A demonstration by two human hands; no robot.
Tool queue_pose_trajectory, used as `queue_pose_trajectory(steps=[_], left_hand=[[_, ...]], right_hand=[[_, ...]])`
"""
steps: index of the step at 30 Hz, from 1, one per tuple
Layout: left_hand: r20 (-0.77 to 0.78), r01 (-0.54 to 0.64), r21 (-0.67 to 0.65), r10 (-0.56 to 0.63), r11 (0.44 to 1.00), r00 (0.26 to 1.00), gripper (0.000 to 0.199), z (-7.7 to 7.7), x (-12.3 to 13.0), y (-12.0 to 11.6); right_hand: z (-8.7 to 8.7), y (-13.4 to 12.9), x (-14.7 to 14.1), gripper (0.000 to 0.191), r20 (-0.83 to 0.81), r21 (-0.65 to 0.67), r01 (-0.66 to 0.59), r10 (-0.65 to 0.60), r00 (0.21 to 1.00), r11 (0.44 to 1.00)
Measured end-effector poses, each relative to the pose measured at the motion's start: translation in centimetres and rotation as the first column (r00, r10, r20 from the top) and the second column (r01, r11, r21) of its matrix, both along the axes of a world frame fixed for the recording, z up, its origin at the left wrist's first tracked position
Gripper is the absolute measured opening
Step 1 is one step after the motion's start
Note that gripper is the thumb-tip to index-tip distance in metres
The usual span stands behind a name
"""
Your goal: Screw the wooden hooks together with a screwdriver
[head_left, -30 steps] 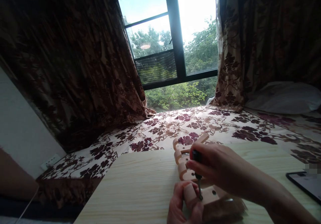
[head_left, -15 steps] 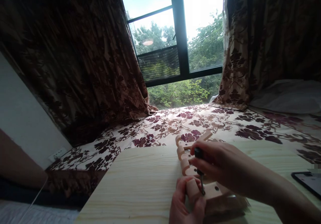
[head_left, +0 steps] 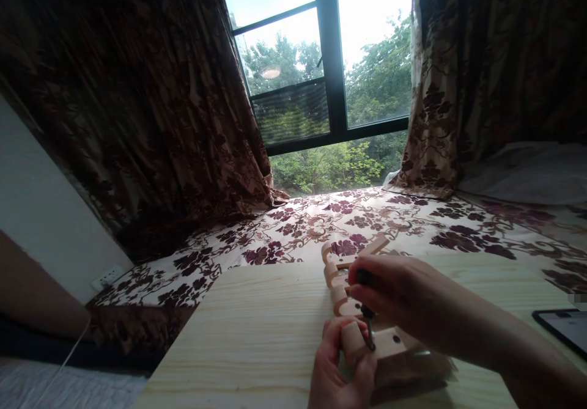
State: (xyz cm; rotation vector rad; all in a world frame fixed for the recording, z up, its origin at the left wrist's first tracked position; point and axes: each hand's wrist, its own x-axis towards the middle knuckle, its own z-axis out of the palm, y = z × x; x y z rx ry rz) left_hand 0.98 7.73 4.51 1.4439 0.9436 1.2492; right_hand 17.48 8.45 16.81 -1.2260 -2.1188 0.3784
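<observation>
My right hand [head_left: 389,290] is closed around the black handle of a screwdriver [head_left: 367,308]. The screwdriver slants downward, and its tip meets a hole or screw in a light wooden piece [head_left: 387,346] with another dark hole beside it. Below it, my left hand [head_left: 342,366] grips the rounded wooden end [head_left: 352,338] of that piece between thumb and fingers. Behind the hands, several similar rounded wooden parts [head_left: 339,296] stand in a row, partly hidden by my right hand. Under my right forearm, a clear plastic bag [head_left: 426,363] is partly visible.
A pale wooden board [head_left: 243,329] carries the work. A phone [head_left: 562,332] lies at the right edge. Beyond is a ledge with floral cloth [head_left: 298,232], below a window [head_left: 337,60] between patterned curtains [head_left: 431,103]. A wall socket [head_left: 107,276] sits at the left.
My right hand has shifted very slightly on the screwdriver handle. My left hand and the wooden piece stay almost in place, and the view has tilted a little.
</observation>
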Motion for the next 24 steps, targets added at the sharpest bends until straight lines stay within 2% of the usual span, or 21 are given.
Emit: queue_pose_trajectory(steps=[5,7,9,12,16,18,20,24], left_hand=[[-0.003,-0.008,-0.030,0.008,1.000,1.000,0.024,0.6,0.2,-0.3],[-0.009,-0.015,-0.033,0.015,0.999,1.000,0.023,0.9,0.3,-0.4],[-0.009,-0.022,-0.033,0.022,0.999,1.000,0.023,1.2,0.3,-0.5],[-0.006,-0.019,-0.042,0.018,0.999,1.000,0.024,1.3,0.3,-0.5],[-0.003,0.006,-0.040,-0.006,0.999,1.000,0.024,1.4,0.3,-0.5],[-0.004,0.012,-0.039,-0.012,0.999,1.000,0.023,1.5,0.3,-0.5],[-0.008,0.011,-0.046,-0.012,0.999,1.000,0.023,1.6,0.3,-0.5],[-0.026,-0.008,-0.045,0.007,0.999,1.000,0.025,1.7,0.3,-0.6]], right_hand=[[-0.4,0.4,0.0,0.024,0.141,0.044,0.176,-0.180,0.973,0.983],[-0.3,0.3,0.0,0.020,0.126,0.039,0.154,-0.158,0.979,0.987],[-0.2,0.2,-0.2,0.016,0.070,0.008,0.073,-0.073,0.995,0.997],[-0.2,0.4,-0.5,0.022,0.056,0.006,0.020,-0.020,0.998,1.000],[-0.2,1.0,-0.7,0.028,0.169,0.111,0.164,-0.181,0.969,0.980],[-0.2,1.1,-0.6,0.029,0.184,0.122,0.212,-0.232,0.955,0.970],[-0.2,1.0,-0.6,0.027,0.155,0.093,0.185,-0.198,0.968,0.978],[-0.3,0.8,-0.6,0.026,0.075,0.005,0.044,-0.044,0.996,0.999]])
